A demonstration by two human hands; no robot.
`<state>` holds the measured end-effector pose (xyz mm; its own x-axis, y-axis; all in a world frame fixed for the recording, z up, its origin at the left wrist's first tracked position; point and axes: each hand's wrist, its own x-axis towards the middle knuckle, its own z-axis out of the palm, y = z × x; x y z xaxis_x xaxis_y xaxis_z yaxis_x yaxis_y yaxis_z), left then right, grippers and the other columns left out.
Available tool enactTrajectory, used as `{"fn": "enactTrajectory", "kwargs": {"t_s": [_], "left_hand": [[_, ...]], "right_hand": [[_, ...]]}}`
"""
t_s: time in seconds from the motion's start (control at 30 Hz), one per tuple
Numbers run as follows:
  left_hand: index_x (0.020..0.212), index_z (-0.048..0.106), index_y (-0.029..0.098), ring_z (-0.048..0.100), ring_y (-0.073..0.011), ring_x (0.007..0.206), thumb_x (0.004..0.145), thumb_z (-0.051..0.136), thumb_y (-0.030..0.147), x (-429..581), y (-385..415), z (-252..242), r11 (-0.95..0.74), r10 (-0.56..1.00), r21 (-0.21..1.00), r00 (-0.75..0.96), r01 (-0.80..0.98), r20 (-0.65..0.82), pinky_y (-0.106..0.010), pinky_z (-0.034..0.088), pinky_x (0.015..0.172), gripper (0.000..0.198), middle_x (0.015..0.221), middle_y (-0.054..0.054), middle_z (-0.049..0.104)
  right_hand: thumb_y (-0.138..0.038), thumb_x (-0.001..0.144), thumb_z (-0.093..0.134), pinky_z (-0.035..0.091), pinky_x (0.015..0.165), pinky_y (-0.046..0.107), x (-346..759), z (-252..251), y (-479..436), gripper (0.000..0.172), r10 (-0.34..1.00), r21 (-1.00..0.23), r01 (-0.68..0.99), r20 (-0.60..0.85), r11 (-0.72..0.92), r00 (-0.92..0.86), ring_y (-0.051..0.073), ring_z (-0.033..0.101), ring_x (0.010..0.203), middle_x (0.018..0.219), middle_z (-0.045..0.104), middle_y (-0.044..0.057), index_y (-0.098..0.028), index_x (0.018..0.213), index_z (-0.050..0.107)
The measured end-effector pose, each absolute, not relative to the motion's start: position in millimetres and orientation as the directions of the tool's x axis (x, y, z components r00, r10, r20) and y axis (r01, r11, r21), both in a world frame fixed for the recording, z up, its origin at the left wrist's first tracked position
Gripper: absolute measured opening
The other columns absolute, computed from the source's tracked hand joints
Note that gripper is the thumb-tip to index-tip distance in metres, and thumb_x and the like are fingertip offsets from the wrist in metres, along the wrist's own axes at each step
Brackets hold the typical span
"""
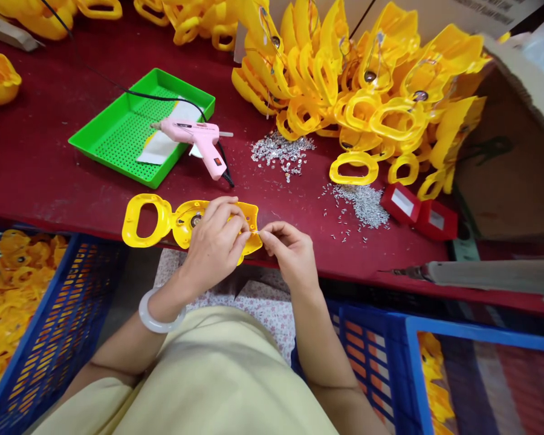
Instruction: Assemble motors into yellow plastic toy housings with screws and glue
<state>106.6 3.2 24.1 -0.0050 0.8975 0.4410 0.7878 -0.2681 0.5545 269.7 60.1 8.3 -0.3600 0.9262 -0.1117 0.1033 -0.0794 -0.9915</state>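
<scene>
The yellow shell [180, 230] lies at the near edge of the table [294, 196]; expect it light, stiff, smooth. My left hand [220, 235] clasps its body; my right hand [290, 251] pinches a thin wire [255, 232], probably fragile. Grip the shell's rim.

The nearest plastic piece [180, 229] is bright yellow, the table [40, 157] is of a dark red colour, and the tray [113, 136] is vivid green. The glue gun [199, 136] is pale pink with a red switch [217, 161], its cord [154, 96] is black, and the screws [365, 204] are silvery. The shirt [226, 374] is plain pale yellow, the bangle [145, 314] is milky white, and the lap cloth [267, 308] has small pinkish flowers on white.
</scene>
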Motion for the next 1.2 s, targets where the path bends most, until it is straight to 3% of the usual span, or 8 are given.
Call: {"fn": "enactTrajectory", "kwargs": {"t_s": [0.77, 1.2], "left_hand": [[0.079, 0.06, 0.011, 0.052, -0.0297, 0.119, 0.092, 0.053, 0.014, 109.3, 6.6, 23.4, -0.247, 0.89, 0.517, -0.02, 0.819, 0.456, -0.043, 0.048, 0.099, 0.015, 0.1, -0.011, 0.061], [0.078, 0.06, 0.01, 0.053, -0.0302, 0.117, 0.092, 0.053, 0.014, 109.2, 8.1, 22.8, -0.246, 0.887, 0.501, -0.016, 0.83, 0.462, -0.043, 0.049, 0.098, 0.016, 0.099, -0.012, 0.061]], "right_hand": [[-0.039, 0.074, 0.076, 0.04, 0.048, 0.018, 266.2, 5.9, 60.2, 0.023, 0.932, -0.992, 0.077, -0.118, -0.097, -0.342, 0.005, 0.045, 0.05, 0.063, 0.059, -0.005, -0.019, 0.076, 0.067], [-0.037, 0.076, 0.075, 0.035, 0.045, 0.017, 266.7, 12.3, 63.4, 0.022, 0.91, -0.979, 0.131, -0.192, -0.153, -0.368, 0.004, 0.043, 0.046, 0.054, 0.054, -0.007, -0.018, 0.074, 0.065]]}}
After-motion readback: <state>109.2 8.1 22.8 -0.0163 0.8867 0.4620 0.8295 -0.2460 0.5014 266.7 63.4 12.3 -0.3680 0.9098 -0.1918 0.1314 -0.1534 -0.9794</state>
